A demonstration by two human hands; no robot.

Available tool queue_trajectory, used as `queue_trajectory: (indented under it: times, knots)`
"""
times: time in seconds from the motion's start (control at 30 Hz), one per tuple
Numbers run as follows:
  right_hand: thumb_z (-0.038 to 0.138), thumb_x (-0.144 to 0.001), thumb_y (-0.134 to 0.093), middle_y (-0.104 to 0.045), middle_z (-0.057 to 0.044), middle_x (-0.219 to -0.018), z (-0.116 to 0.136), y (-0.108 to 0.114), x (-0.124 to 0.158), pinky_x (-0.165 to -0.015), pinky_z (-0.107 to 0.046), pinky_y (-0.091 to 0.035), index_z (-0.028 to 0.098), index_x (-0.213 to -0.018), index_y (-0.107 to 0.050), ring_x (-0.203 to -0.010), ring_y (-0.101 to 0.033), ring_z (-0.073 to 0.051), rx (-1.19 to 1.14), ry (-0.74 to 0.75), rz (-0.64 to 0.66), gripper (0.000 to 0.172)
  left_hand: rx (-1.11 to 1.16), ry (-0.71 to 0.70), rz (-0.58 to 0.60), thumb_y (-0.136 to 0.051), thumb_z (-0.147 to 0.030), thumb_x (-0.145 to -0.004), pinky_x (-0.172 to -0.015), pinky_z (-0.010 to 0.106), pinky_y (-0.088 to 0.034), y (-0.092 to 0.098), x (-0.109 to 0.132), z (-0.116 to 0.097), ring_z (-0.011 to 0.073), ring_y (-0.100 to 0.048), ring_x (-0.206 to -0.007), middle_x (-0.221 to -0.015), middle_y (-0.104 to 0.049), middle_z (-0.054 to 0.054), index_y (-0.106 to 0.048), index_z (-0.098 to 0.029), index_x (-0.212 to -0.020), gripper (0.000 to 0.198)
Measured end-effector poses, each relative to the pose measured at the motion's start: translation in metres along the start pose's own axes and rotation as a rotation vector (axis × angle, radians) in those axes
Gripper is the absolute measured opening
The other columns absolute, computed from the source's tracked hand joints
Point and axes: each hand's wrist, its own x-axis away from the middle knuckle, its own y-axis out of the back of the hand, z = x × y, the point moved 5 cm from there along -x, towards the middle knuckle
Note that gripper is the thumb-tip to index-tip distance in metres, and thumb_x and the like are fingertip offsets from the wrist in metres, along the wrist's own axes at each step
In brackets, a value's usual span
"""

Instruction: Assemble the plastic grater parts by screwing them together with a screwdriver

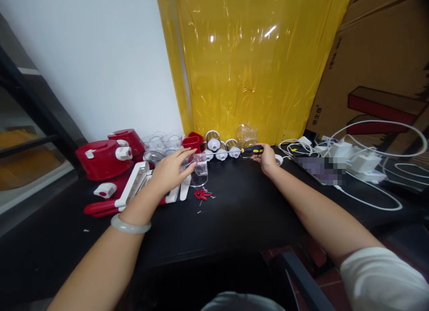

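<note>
My right hand (pixel 266 160) is closed around the black and yellow handle of a screwdriver (pixel 252 149). Its thin shaft points left, and the tip end reaches a clear plastic container (pixel 200 173). My left hand (pixel 172 170) grips that container between thumb and fingers, partly covering it. Below it on the black table lie small red plastic pieces (pixel 202 194) and several loose screws (pixel 213 197). Metal grater drums with white ends (pixel 213 141) are stacked behind the screwdriver shaft. Beside my left wrist is a white and red frame-like part (pixel 134 181).
Red housings with white knobs (pixel 102 159) stand at the left, near clear cups (pixel 156 141). At the right lie a tablet (pixel 315 169), white chargers (pixel 365 161) and tangled cables. Yellow plastic sheeting (pixel 261 65) and a large cardboard box (pixel 378 56) rise behind the table (pixel 234 212).
</note>
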Motion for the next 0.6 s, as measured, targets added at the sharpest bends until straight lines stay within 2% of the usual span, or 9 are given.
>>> queue_trajectory:
  times: [0.17, 0.37, 0.47, 0.6]
  knots:
    - [0.032, -0.09, -0.045, -0.051, 0.007, -0.044, -0.0028, 0.0009, -0.0038, -0.033, -0.016, -0.035, 0.02, -0.087, -0.055, -0.031, -0.047, -0.009, 0.031, 0.064, 0.002, 0.016, 0.009, 0.007, 0.019, -0.043, -0.047, -0.095, -0.102, 0.042, -0.045, -0.0001, 0.0, 0.0003, 0.0258, -0.055, -0.124, -0.14, -0.055, 0.005, -0.051, -0.026, -0.138, 0.047]
    - [0.041, -0.09, -0.048, -0.045, 0.009, -0.041, -0.0046, 0.004, -0.0079, -0.031, -0.016, -0.032, 0.021, -0.08, -0.051, -0.029, -0.041, -0.008, 0.084, 0.174, -0.023, 0.022, 0.02, 0.004, 0.005, -0.043, -0.046, -0.096, -0.103, 0.042, -0.045, 0.0008, -0.0001, -0.0007, 0.0253, -0.055, -0.124, -0.138, -0.057, 0.005, -0.052, -0.028, -0.137, 0.046]
    - [0.04, -0.092, -0.042, -0.049, 0.007, -0.044, -0.0044, 0.0034, -0.0059, -0.032, -0.017, -0.036, 0.021, -0.082, -0.052, -0.031, -0.047, -0.01, 0.065, 0.095, -0.026, 0.023, 0.018, -0.001, 0.002, -0.043, -0.046, -0.096, -0.103, 0.042, -0.045, 0.0006, -0.0002, -0.0009, 0.0251, -0.055, -0.123, -0.138, -0.057, 0.004, -0.052, -0.028, -0.137, 0.046]
    - [0.028, -0.091, -0.036, -0.058, 0.003, -0.052, -0.0009, 0.0002, -0.0012, -0.035, -0.018, -0.04, 0.02, -0.088, -0.055, -0.037, -0.055, -0.011, 0.004, 0.033, 0.007, 0.021, 0.016, -0.003, 0.008, -0.044, -0.046, -0.095, -0.103, 0.042, -0.045, -0.0004, -0.0003, -0.0005, 0.0253, -0.055, -0.124, -0.139, -0.056, 0.004, -0.051, -0.028, -0.137, 0.047]
